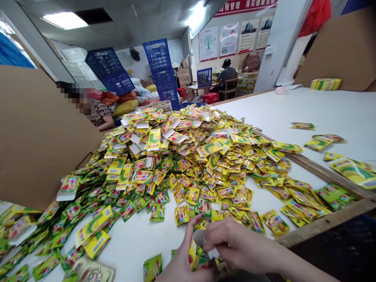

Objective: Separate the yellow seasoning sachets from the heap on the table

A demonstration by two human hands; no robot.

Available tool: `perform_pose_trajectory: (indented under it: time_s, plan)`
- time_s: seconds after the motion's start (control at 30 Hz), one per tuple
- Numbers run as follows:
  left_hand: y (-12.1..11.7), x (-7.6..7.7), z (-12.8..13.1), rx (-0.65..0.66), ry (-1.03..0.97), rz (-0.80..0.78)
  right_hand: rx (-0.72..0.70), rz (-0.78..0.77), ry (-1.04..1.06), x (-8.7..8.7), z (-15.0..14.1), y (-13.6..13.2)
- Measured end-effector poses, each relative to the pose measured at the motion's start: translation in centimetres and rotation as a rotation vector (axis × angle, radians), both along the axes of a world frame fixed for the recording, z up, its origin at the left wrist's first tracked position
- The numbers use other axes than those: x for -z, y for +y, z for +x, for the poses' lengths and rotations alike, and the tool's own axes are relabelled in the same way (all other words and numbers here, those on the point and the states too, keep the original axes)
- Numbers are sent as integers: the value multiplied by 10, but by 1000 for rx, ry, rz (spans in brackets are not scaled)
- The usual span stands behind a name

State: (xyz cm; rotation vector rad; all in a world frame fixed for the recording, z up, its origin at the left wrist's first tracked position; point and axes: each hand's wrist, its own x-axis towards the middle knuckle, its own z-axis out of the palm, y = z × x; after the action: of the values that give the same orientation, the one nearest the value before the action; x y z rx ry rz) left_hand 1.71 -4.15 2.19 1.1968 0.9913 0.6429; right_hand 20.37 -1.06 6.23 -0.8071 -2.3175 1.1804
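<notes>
White ceiling lights (65,20) are shining over a pale room. On the back wall (216,62), posters (208,44) are hanging beneath a red banner (246,5) with white lettering. Blue crates (161,64) are standing stacked, and a black fan (134,54) is hanging near them. Filled sacks (126,108) are lying in a heap at left. Farther back, a wooden chair (230,87) is standing beside a desk (202,87), and a red stool (210,98) is sitting close by. A pale pillar (273,51) is rising at right, behind a white, wood-edged table (293,111).
</notes>
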Motion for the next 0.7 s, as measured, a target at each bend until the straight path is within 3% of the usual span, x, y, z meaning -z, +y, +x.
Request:
perform_pose_trajectory:
  time_s: [0.1, 0.23, 0.3, 0.37, 0.4, 0.47, 0.53, 0.63, 0.7]
  plan:
    - [0, -1, 12, -3, -58, 9, -31, -78, -20, 3, -2, -8]
    - [13, -4, 4, 75, 12, 119, 156, 55, -10, 12, 21, -2]
    - [28, -2, -21, -75, 281, 322, 354, 219, -43, 13, 56, 11]
    - [45, 4, -55, -338, 666, 539, 693, 442, -168, 10, 99, 28]
    - [54, 9, -72, -424, 841, 574, 851, 534, -295, 7, 119, 36]
    - [66, 19, -98, -490, 1079, 495, 1102, 671, -583, 1, 141, 48]
    - [73, 29, -109, -488, 1131, 412, 1153, 667, -731, -2, 133, 56]
    - [77, 39, -105, -464, 1027, 387, 899, 450, -659, 9, 72, 64]
    - [78, 40, -99, -474, 942, 386, 762, 408, -624, 24, 22, 71]
